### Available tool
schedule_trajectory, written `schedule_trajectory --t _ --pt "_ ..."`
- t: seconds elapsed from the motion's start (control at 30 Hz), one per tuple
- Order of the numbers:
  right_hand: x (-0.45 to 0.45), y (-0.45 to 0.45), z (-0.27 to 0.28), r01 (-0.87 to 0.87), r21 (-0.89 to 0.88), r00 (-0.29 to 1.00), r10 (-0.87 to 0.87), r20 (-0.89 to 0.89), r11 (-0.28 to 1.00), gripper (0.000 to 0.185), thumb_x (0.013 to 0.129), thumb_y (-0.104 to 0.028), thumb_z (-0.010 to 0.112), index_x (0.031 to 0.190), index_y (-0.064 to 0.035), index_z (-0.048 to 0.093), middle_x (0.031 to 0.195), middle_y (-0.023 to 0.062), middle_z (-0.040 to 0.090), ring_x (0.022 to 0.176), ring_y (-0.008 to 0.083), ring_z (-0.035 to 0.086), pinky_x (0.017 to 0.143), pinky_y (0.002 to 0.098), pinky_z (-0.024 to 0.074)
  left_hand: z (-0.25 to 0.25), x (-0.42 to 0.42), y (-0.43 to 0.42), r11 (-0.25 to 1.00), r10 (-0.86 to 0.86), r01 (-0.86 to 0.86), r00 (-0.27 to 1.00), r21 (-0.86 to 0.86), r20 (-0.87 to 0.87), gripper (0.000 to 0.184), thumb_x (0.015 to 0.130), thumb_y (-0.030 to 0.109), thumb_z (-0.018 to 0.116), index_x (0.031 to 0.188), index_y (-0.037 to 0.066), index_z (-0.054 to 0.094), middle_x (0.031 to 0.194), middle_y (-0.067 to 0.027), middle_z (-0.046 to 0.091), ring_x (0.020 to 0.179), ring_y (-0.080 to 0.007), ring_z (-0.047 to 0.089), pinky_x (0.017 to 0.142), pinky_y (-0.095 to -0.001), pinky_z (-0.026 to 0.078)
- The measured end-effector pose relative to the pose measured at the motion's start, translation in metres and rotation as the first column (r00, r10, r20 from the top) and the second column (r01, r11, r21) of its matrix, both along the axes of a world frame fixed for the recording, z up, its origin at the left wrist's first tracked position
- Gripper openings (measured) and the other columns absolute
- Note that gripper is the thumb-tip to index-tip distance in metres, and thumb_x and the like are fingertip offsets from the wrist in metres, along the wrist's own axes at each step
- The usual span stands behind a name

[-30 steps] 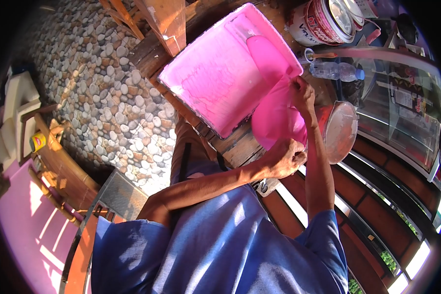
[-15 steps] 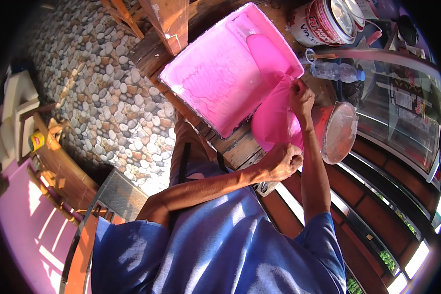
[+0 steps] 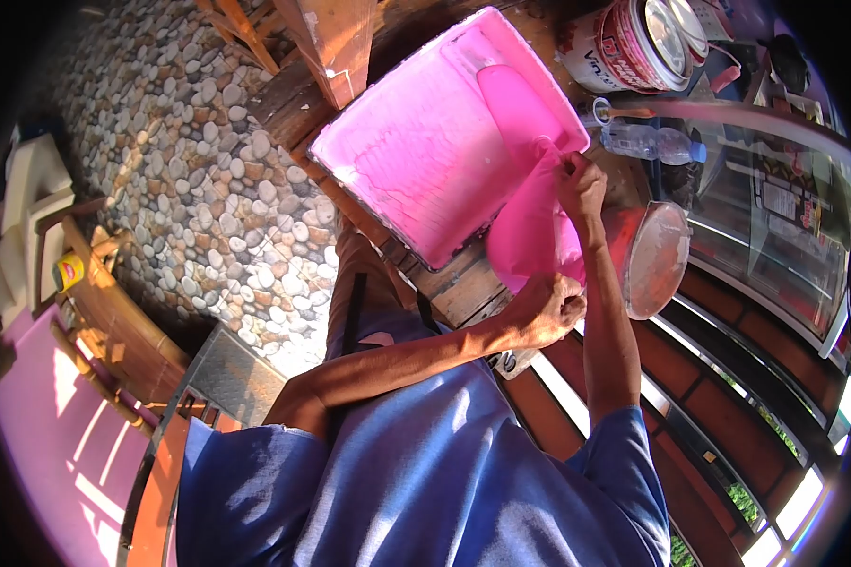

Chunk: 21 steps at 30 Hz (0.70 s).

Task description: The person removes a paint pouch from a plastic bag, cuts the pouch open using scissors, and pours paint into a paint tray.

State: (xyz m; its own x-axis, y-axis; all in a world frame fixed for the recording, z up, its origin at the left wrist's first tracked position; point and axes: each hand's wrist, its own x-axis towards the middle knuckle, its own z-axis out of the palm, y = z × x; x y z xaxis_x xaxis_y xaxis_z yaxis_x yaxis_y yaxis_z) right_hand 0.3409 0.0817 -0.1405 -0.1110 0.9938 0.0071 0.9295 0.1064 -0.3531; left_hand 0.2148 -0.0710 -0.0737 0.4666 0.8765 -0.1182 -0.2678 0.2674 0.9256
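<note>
A paint tray [image 3: 397,151] coated in bright pink paint lies on the wooden bench, with a pool of paint [image 3: 515,104] at its deeper right end. Over the tray's near right rim hangs a soft plastic bag [image 3: 525,236] of pink paint, its narrowed mouth tilted down toward the pool. My right hand [image 3: 581,184] is closed on the bag's upper edge, close to the mouth. Lower down, my left hand [image 3: 544,312] is closed on the bag's bottom end. Part of the bag is hidden behind my right wrist.
Just right of my right forearm stands a red bucket with a whitish lid [image 3: 657,260]. Beyond the tray are a labelled paint pail [image 3: 619,47], a plastic bottle [image 3: 652,142] and a glass case [image 3: 775,217]. A wooden post [image 3: 326,47] rises behind the tray, beside the pebbled floor [image 3: 199,189].
The bag's neck beside my right hand looks smoother and fuller with paint. Both hands stay nearly where they were; the view has shifted slightly.
</note>
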Motion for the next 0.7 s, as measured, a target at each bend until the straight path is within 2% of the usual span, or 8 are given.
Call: schedule_trajectory --t 0.03,0.1,0.2,0.23,0.3,0.33,0.43,0.7 --pt "0.0 0.0 -0.001 -0.001 -0.001 1.0 0.001 0.0 1.0 0.015 0.076 -0.019 0.062 0.076 -0.0044 0.064 0.071 0.0197 0.064 0.069 0.0387 0.063 0.065 0.0446 0.0498 -0.001 0.0 0.0 1.0 -0.002 0.002 1.0 0.017 -0.007 0.031 0.09 0.011 0.048 0.061 0.001 0.044 0.053 -0.0019 0.048 0.048 -0.0065 0.05 0.041 -0.0255 0.044" --pt "-0.001 0.002 -0.005 -0.044 0.084 0.996 0.037 0.083 0.996 0.017 0.075 -0.02 0.066 0.073 -0.0034 0.065 0.067 0.0135 0.065 0.063 0.0305 0.065 0.06 0.0376 0.051 0.0 -0.001 0.001 0.999 -0.002 0.002 1.0 0.034 -0.015 0.031 0.09 0.01 0.048 0.061 0.001 0.045 0.052 -0.0024 0.048 0.048 -0.0068 0.051 0.041 -0.0261 0.044" --pt "-0.002 0.004 -0.008 -0.033 0.088 0.993 0.023 0.113 0.996 0.022 0.076 -0.025 0.068 0.073 -0.0032 0.066 0.066 0.0129 0.066 0.062 0.0302 0.066 0.061 0.037 0.0514 0.003 -0.004 0.001 1.0 0.018 -0.018 1.0 0.018 -0.011 0.031 0.089 0.01 0.049 0.06 0.001 0.044 0.051 -0.003 0.048 0.048 -0.0073 0.05 0.04 -0.0269 0.043" --pt "-0.002 0.005 -0.007 -0.034 0.086 0.993 0.024 0.112 0.996 0.022 0.076 -0.025 0.068 0.073 -0.0032 0.066 0.066 0.0129 0.066 0.062 0.0302 0.066 0.061 0.037 0.0514 0.004 -0.004 0.001 1.0 0.007 -0.007 1.0 0.007 -0.023 0.031 0.089 0.01 0.049 0.06 0.001 0.044 0.051 -0.0033 0.048 0.047 -0.0076 0.05 0.04 -0.0273 0.043" --pt "-0.003 0.005 -0.005 0.06 -0.023 0.997 -0.061 -0.054 0.998 0.03 0.076 -0.033 0.068 0.076 -0.0033 0.067 0.07 0.0188 0.065 0.071 0.0386 0.064 0.067 0.0441 0.0504 0.004 -0.005 0.002 1.0 -0.004 0.003 0.999 -0.005 -0.036 0.031 0.089 0.01 0.049 0.06 0.001 0.044 0.05 -0.0036 0.048 0.047 -0.0078 0.05 0.04 -0.0276 0.043" --pt "-0.002 0.005 -0.007 0.06 -0.024 0.997 -0.061 -0.054 0.998 0.03 0.076 -0.033 0.068 0.076 -0.0033 0.067 0.07 0.0188 0.065 0.071 0.0386 0.064 0.067 0.0441 0.0504 0.004 -0.005 0.002 1.0 -0.013 0.012 0.999 -0.013 -0.039 0.03 0.088 0.01 0.049 0.06 0.001 0.044 0.05 -0.0038 0.048 0.047 -0.0079 0.051 0.04 -0.0277 0.043" --pt "0.001 0.007 -0.013 0.116 -0.02 0.993 -0.116 -0.017 0.993 0.027 0.076 -0.033 0.068 0.075 -0.0055 0.068 0.069 0.0176 0.065 0.071 0.0382 0.064 0.068 0.0443 0.0502 0.002 -0.003 0.0 1.0 -0.025 0.025 0.998 -0.007 -0.053 0.03 0.088 0.01 0.049 0.06 0.001 0.044 0.051 -0.004 0.048 0.048 -0.0078 0.051 0.04 -0.0278 0.043" --pt "-0.012 0.004 -0.001 0.184 -0.063 0.976 -0.175 0.129 0.981 0.02 0.079 -0.028 0.064 0.086 -0.0097 0.065 0.081 0.0185 0.066 0.08 0.0383 0.064 0.071 0.0443 0.0498 0.003 -0.006 -0.003 0.999 -0.006 0.003 0.998 -0.05 -0.059 0.028 0.087 0.008 0.048 0.06 0.001 0.042 0.051 -0.0049 0.048 0.048 -0.0078 0.051 0.041 -0.0287 0.043"
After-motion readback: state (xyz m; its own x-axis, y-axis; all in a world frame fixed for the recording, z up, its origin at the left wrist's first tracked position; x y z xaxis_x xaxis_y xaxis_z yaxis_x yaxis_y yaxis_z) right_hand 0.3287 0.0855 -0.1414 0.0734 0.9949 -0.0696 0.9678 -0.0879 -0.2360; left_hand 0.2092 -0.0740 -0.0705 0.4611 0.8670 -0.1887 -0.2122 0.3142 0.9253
